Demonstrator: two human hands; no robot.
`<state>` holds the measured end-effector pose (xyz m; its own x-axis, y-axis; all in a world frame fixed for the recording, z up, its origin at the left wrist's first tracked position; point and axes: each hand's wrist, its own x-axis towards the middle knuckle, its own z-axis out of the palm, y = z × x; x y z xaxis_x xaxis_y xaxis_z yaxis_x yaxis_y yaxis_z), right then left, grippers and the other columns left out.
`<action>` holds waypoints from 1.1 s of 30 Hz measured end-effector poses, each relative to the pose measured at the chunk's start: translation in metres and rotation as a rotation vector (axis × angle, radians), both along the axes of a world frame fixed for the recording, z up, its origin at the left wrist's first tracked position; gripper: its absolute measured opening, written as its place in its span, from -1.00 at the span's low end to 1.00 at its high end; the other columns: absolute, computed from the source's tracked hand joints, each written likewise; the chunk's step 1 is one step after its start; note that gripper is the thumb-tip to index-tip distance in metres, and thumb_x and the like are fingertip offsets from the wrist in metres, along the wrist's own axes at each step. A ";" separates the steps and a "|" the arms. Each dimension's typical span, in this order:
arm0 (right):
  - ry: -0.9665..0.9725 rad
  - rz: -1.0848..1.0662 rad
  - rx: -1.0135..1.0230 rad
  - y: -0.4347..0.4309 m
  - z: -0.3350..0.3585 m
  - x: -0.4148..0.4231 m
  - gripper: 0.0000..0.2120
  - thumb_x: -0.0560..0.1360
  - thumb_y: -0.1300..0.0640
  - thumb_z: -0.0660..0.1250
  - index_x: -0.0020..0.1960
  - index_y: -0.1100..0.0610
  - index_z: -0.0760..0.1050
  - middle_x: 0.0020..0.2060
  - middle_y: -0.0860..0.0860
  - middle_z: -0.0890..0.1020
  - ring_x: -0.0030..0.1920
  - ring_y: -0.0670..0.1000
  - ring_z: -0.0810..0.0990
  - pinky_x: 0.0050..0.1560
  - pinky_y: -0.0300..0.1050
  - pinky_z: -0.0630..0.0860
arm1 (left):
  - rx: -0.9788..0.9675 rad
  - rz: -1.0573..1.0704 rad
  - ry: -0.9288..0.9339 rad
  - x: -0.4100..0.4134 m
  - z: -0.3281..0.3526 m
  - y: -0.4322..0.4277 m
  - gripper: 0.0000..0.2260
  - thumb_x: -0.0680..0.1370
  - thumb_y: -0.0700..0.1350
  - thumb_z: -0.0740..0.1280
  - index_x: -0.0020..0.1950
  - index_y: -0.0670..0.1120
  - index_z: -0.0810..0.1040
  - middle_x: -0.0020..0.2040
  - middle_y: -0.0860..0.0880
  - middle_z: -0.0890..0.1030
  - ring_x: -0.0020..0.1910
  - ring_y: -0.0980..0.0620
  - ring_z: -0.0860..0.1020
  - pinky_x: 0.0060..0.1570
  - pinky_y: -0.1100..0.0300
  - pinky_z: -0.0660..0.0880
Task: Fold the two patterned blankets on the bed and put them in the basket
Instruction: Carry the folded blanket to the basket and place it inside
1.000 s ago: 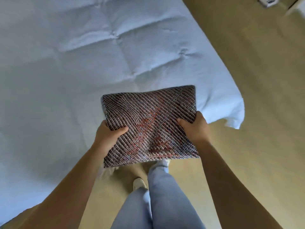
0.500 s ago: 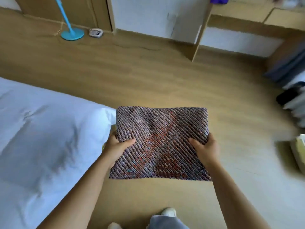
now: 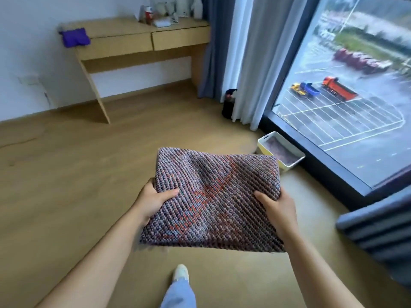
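Wooden floor [image 3: 77,163], light plank finish. White wall [image 3: 33,63]. Wooden desk [image 3: 115,30] against the wall, two drawers, slanted leg. Purple cloth [image 3: 75,37] hanging over the desk's left corner. Bottles and small items [image 3: 162,14] on the desk top, blurred. Blue curtain [image 3: 213,52] beside pale curtain [image 3: 255,58]. Dark object [image 3: 229,105] at the curtain foot. Large window [image 3: 347,130] showing a car park, with an orange truck [image 3: 339,88] and a blue-and-yellow truck [image 3: 305,89].

The person turned away from the bed, and it went out of the frame. The folded blanket [image 3: 213,201] moved from above the bed edge to above the floor. The basket [image 3: 266,136] appeared at centre right, beside the window [image 3: 344,85].
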<state>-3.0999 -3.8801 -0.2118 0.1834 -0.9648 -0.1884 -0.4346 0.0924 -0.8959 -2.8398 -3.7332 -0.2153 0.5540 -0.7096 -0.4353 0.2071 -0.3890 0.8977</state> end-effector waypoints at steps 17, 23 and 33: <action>-0.068 -0.544 0.050 -0.331 -0.015 -0.035 -0.69 0.37 0.04 0.46 0.05 0.08 0.48 -0.01 0.06 0.63 0.00 0.08 0.59 0.12 0.12 0.52 | -0.003 -0.551 -0.024 0.007 -0.006 -0.496 -0.54 0.39 -0.20 0.48 0.21 -0.13 0.37 0.13 -0.13 0.57 0.04 -0.10 0.58 0.12 -0.09 0.50; -0.061 -0.643 0.098 -0.452 -0.029 -0.056 -0.71 0.35 -0.01 0.46 0.00 -0.01 0.45 -0.06 -0.02 0.62 -0.03 0.04 0.58 0.09 0.05 0.51 | 0.038 -0.629 -0.058 -0.021 -0.016 -0.641 -0.51 0.40 -0.21 0.47 0.26 -0.16 0.36 0.15 -0.14 0.57 0.07 -0.11 0.58 0.18 -0.13 0.46; 0.019 -0.807 0.210 -0.638 -0.082 -0.063 -0.67 0.36 -0.01 0.44 0.06 0.05 0.46 0.01 0.04 0.62 0.04 0.10 0.57 0.15 0.19 0.49 | 0.149 -0.798 -0.030 -0.046 -0.082 -0.873 -0.66 0.48 -0.25 0.38 0.17 -0.11 0.34 0.12 -0.11 0.54 0.06 -0.07 0.54 0.14 0.01 0.45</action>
<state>-3.1630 -4.5180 -0.2935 -0.5543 -0.7429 -0.3752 -0.1779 0.5461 -0.8186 -2.8858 -4.6063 -0.2974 -0.0813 -0.8315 -0.5495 -0.2065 -0.5253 0.8255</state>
